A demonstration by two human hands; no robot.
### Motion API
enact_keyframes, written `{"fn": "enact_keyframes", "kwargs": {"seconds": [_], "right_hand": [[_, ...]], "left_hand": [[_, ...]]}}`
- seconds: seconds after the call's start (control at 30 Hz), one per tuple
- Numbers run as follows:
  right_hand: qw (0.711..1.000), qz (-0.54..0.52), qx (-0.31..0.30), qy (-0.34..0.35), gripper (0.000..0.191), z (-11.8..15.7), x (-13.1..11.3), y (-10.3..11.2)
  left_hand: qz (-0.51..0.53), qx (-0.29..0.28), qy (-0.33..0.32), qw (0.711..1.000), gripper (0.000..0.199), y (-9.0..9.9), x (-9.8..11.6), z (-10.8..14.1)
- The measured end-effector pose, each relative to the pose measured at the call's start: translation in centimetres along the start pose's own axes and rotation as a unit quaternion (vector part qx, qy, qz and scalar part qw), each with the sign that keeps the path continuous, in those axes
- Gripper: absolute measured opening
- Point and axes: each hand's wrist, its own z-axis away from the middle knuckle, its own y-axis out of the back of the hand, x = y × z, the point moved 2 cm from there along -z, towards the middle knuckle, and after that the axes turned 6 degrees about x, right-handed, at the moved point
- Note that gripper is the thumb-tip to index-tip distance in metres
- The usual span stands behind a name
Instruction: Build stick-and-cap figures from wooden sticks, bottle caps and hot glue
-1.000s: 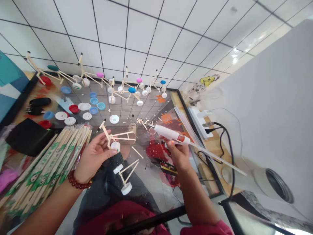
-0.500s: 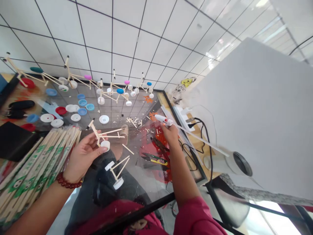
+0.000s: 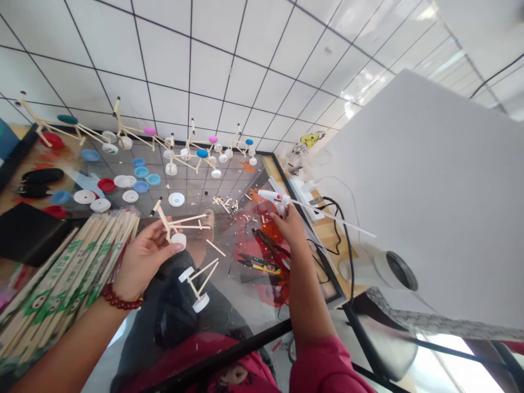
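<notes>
My left hand (image 3: 145, 256) pinches a small frame of thin wooden sticks (image 3: 186, 224) with a black-tipped upright and a white bottle cap (image 3: 179, 240) as a wheel. Over the right side of the glass table, my right hand (image 3: 291, 226) is around the handle of a white hot glue gun (image 3: 273, 196); its fingers are partly hidden. A long clear glue stick (image 3: 335, 215) sticks out of the gun's back. Below my left hand's piece lies a stick axle (image 3: 192, 286) with two white caps, joined to a V of sticks. One loose stick (image 3: 215, 248) lies near it.
Several finished stick-and-cap tricycles (image 3: 200, 154) line the back edge. Loose blue, red and white caps (image 3: 141, 172) lie at left, beside bundled wrapped sticks (image 3: 53, 289). Pliers (image 3: 268, 240) and a yellow cutter (image 3: 266, 268) lie at right, near a power strip (image 3: 309, 199) with cords.
The glue gun has tilted, its glue stick now lying at a flatter angle. My right thumb stands further from the gun. My left hand keeps the stick frame; the view has shifted slightly.
</notes>
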Motion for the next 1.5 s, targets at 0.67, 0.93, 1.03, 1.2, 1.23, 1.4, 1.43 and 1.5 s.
{"fn": "enact_keyframes", "kwargs": {"seconds": [0.67, 0.93, 1.03, 1.2, 1.23, 1.4, 1.43, 1.5], "right_hand": [[0.948, -0.143, -0.125, 0.254, 0.022, 12.4, -14.8, -5.3], [0.945, -0.139, -0.157, 0.252, 0.010, 11.7, -15.1, -5.4], [0.946, -0.142, -0.154, 0.249, 0.009, 11.8, -15.2, -5.2], [0.948, -0.133, -0.150, 0.248, 0.007, 11.9, -15.2, -5.3], [0.948, -0.131, -0.149, 0.247, 0.007, 12.0, -15.2, -5.4], [0.950, -0.123, -0.146, 0.246, 0.007, 12.1, -15.0, -5.7], [0.950, -0.124, -0.146, 0.247, 0.008, 12.1, -15.0, -5.8], [0.949, -0.129, -0.145, 0.247, 0.009, 12.0, -14.8, -5.7]], "left_hand": [[-0.034, -0.069, -0.024, 0.997, 0.079, 0.0, -0.2, 0.3], [-0.016, -0.068, -0.005, 0.998, 0.079, -0.3, 0.1, 0.5], [-0.019, -0.067, -0.006, 0.998, 0.082, -0.4, 0.2, 0.6], [-0.022, -0.064, -0.008, 0.998, 0.073, -0.4, 0.3, 0.6], [-0.023, -0.062, -0.009, 0.998, 0.072, -0.4, 0.3, 0.6], [-0.023, -0.049, -0.011, 0.998, 0.067, -0.3, 0.1, 0.5], [-0.024, -0.050, -0.011, 0.998, 0.066, -0.3, 0.0, 0.5], [-0.027, -0.052, -0.016, 0.998, 0.066, -0.3, -0.1, 0.6]]}}
